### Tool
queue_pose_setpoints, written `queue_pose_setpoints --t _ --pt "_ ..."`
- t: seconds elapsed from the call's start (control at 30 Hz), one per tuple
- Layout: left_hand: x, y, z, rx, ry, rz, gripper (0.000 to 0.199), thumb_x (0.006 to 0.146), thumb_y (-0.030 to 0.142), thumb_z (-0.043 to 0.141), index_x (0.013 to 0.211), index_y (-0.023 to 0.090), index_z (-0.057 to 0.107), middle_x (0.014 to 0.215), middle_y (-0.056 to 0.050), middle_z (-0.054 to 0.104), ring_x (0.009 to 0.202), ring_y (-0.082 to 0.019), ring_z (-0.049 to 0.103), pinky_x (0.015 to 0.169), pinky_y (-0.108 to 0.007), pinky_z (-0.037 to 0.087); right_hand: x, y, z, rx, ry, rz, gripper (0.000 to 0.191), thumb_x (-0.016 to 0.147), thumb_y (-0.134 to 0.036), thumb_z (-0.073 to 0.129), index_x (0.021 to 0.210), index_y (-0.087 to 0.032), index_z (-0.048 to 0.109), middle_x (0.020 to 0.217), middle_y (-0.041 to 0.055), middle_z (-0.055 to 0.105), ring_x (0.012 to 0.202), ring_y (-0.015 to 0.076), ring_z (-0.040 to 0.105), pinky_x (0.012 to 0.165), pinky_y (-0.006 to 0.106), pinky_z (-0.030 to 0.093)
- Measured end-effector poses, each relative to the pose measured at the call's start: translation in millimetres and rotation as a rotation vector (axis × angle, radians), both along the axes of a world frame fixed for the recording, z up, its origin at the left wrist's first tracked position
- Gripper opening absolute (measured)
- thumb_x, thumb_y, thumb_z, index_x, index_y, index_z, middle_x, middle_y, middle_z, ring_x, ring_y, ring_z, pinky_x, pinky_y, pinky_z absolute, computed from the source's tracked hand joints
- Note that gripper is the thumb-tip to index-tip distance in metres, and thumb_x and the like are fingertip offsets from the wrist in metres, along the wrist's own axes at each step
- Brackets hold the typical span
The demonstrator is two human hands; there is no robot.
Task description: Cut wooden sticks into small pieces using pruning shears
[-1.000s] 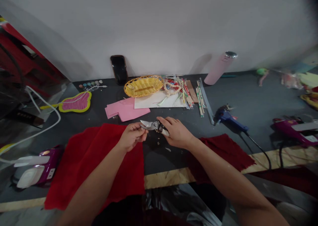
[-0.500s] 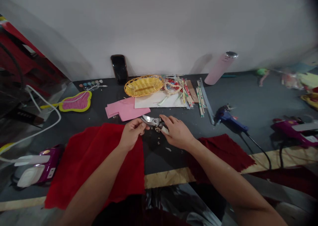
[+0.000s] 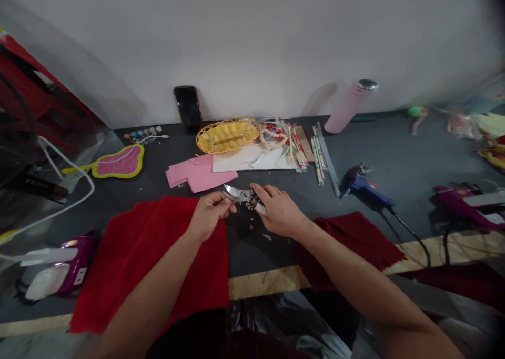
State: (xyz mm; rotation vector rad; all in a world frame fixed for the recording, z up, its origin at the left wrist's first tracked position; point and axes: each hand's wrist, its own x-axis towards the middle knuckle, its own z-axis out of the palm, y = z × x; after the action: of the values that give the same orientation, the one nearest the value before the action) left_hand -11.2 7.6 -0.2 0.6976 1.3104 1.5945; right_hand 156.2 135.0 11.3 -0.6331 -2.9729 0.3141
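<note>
My right hand (image 3: 279,210) is closed around the white-gripped handles of a pair of pruning shears (image 3: 239,193), whose steel blades stand open and point left. My left hand (image 3: 209,217) is curled at the blades, its fingertips touching them. Whether it grips the shears or a small piece is too small to tell. Small pale crumbs (image 3: 251,225) are scattered on the dark tabletop (image 3: 252,253) beneath the shears, and a few sit by the jaws. A red cloth (image 3: 158,259) lies under my left forearm.
Beyond my hands lie pink paper (image 3: 201,173), a white board (image 3: 252,159), a yellow wicker basket (image 3: 227,136) and bundled sticks (image 3: 303,148). A blue glue gun (image 3: 365,187) lies to the right beside a dark red cloth (image 3: 347,240). A phone (image 3: 188,109) leans against the wall.
The shears have tilted a little between my hands, and their blades are now wider apart. My hands have drawn slightly closer together.
</note>
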Motion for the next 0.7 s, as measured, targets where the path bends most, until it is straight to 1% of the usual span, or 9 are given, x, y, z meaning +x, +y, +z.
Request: queue_pose_setpoints --t 0.17,0.37,0.43,0.57,0.63,0.7 --pt "1.7 0.5 1.9 0.0 -0.049 0.007 0.022 0.075 0.032 0.068 0.067 0.012 0.06 0.059 -0.001 0.059 0.044 -0.004 0.032 0.046 -0.021 0.022 -0.6 -1.7 0.5 0.004 -0.009 -0.016 0.058 0.085 -0.031 0.046 0.139 -0.017 0.029 0.113 0.0136 0.053 0.099 0.0258 0.052 0.085 0.038 0.04" --pt "1.0 0.6 2.1 0.021 -0.045 -0.011 0.023 0.077 0.032 0.067 0.066 0.012 0.061 0.058 -0.001 0.059 0.044 -0.004 0.031 0.045 -0.021 0.021 0.7 -0.1 2.5 -0.028 0.009 0.007 0.053 0.088 -0.033 0.042 0.137 -0.017 0.031 0.113 0.0132 0.054 0.1 0.0249 0.052 0.086 0.038 0.04" --pt "1.3 1.2 1.6 0.023 -0.053 -0.005 0.021 0.077 0.031 0.067 0.068 0.012 0.062 0.06 -0.002 0.06 0.044 -0.004 0.033 0.046 -0.021 0.023 1.0 0.4 2.1 -0.041 0.015 0.004 0.053 0.089 -0.033 0.042 0.137 -0.017 0.031 0.114 0.0129 0.054 0.099 0.0245 0.052 0.086 0.037 0.04" --pt "2.4 2.6 2.2 0.044 -0.064 0.032 0.017 0.075 0.03 0.069 0.079 0.014 0.064 0.067 -0.003 0.064 0.048 -0.005 0.038 0.049 -0.021 0.028 0.6 0.3 0.4 0.001 0.037 -0.03 0.058 0.087 -0.033 0.044 0.141 -0.017 0.028 0.12 0.0133 0.051 0.103 0.0261 0.049 0.087 0.039 0.038" --pt "2.4 2.7 3.0 0.047 -0.051 0.046 0.018 0.074 0.03 0.07 0.078 0.014 0.064 0.065 -0.003 0.064 0.047 -0.004 0.038 0.049 -0.021 0.028 0.5 0.1 -0.1 0.041 0.049 -0.041 0.062 0.086 -0.032 0.045 0.143 -0.017 0.024 0.123 0.0139 0.05 0.106 0.0277 0.047 0.088 0.04 0.037" --pt "1.8 2.1 4.1 0.032 -0.045 0.041 0.02 0.072 0.032 0.071 0.074 0.013 0.064 0.06 -0.002 0.062 0.045 -0.004 0.035 0.047 -0.021 0.025 0.6 0.4 0.0 0.068 0.059 -0.033 0.065 0.086 -0.032 0.045 0.145 -0.017 0.021 0.125 0.0146 0.048 0.108 0.0287 0.045 0.088 0.041 0.036"
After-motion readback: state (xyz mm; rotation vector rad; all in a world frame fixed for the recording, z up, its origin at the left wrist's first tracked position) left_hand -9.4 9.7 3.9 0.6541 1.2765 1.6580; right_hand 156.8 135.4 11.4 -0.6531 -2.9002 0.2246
